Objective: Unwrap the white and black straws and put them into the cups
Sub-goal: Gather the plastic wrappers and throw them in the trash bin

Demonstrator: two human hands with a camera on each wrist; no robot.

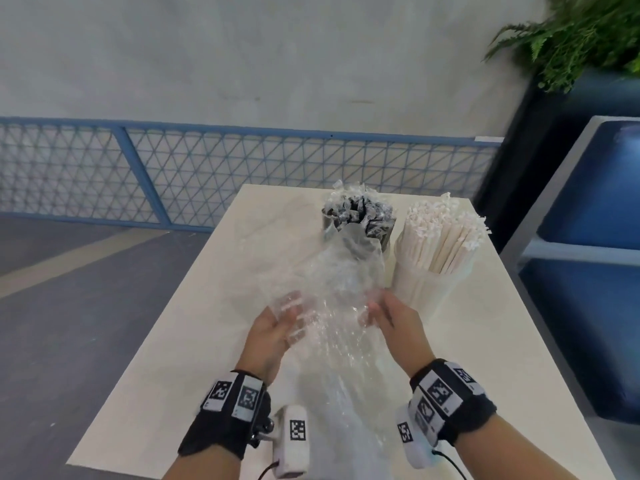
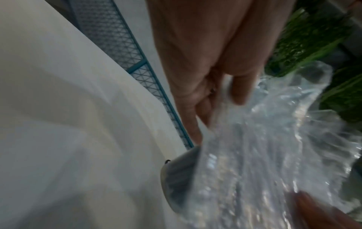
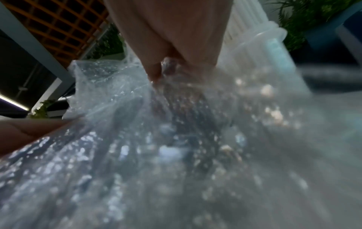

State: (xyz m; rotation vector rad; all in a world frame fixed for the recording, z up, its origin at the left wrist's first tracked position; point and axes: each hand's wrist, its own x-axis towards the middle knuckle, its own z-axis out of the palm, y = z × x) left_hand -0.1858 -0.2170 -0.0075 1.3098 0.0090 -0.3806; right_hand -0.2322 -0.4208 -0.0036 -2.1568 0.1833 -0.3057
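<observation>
A crinkled clear plastic wrapper (image 1: 332, 306) stretches from the table's near edge up to the black straws (image 1: 360, 211), which stand in a cup (image 1: 386, 237) at the far middle. My left hand (image 1: 277, 329) pinches the wrapper's left side, thumb over the film (image 2: 240, 93). On the wrapper's right side, my right hand (image 1: 384, 315) pinches the film (image 3: 160, 72). White straws (image 1: 446, 233) stand in a clear cup (image 1: 426, 289) just right of the black ones. The black straws' cup is mostly hidden behind the wrapper.
The white table (image 1: 194, 323) has its left edge near my left hand. A blue mesh fence (image 1: 207, 168) runs behind it. A blue chair (image 1: 595, 271) and a potted fern (image 1: 575, 36) stand at the right.
</observation>
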